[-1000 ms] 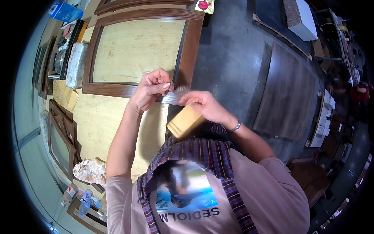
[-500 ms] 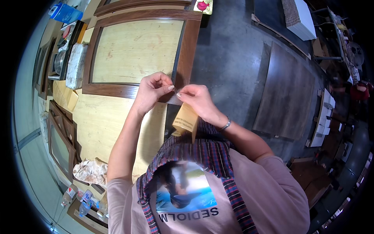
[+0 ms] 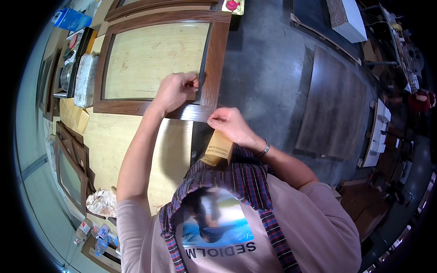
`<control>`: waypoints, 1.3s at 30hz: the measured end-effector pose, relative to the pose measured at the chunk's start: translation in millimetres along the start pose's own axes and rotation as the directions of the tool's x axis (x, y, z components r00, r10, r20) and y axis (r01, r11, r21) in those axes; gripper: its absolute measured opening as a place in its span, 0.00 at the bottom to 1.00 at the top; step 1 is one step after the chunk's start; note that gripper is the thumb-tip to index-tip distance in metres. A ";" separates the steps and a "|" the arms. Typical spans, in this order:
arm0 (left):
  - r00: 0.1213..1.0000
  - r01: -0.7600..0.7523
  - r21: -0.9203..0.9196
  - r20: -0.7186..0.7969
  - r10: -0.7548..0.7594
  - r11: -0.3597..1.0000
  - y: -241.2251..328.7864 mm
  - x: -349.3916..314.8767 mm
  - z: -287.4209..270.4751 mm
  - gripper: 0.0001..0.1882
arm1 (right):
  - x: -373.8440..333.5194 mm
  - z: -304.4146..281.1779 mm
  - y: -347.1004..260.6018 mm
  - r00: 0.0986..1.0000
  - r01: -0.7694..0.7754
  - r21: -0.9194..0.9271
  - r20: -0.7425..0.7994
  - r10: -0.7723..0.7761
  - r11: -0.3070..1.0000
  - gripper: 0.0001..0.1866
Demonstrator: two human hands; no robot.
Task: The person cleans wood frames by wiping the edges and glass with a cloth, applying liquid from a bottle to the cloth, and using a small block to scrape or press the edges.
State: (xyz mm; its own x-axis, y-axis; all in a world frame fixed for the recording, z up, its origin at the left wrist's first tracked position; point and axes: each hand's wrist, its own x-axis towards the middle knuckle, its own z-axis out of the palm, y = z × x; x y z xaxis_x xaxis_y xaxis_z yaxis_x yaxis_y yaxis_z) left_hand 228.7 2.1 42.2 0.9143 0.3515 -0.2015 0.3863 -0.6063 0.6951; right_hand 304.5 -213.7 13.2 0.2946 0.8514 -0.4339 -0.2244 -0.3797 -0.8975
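Observation:
A brown wooden frame lies on a pale plywood table, and the pale wood grain shows through its middle. My left hand is above the frame's near right corner, with its fingers curled together in a pinch at the inner edge. What they hold, if anything, is too small to make out. Just off that same corner, my right hand is closed, thumb against forefinger. From under it hangs a bent yellow strip of printed paper, in front of my striped apron.
A white wrapped block, a blue jug and smaller frames line the left side. A crumpled cloth and bottles sit lower left. A dark board lies on the floor to the right; another person is farther off.
The hands have moved apart. My left hand went up and left over the frame's inner edge; my right hand came slightly nearer, with the yellow strip still hanging under it.

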 end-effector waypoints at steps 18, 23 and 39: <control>0.981 -0.165 0.321 -0.043 0.188 0.933 11.1 4.7 4.2 0.06 | 18.0 4.7 -42.4 0.970 0.180 -0.861 0.076 -0.229 0.476 0.26; 0.984 -0.153 0.329 -0.035 0.174 0.932 8.5 5.5 4.7 0.08 | 22.5 7.3 -43.9 0.974 0.173 -0.896 0.094 -0.205 0.410 0.26; 0.982 0.183 0.419 -0.124 -0.143 0.889 15.9 4.5 2.4 0.15 | 24.1 4.8 -45.1 0.959 0.210 -0.903 0.117 -0.256 0.374 0.23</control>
State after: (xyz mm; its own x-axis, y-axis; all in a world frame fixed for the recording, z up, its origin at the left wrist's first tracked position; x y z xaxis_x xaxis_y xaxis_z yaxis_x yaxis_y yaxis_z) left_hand 239.3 -7.7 50.7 0.8272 0.5203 -0.2122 0.5618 -0.7739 0.2923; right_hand 317.3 -174.3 43.6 0.2312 0.9567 -0.1769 0.8173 -0.2896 -0.4982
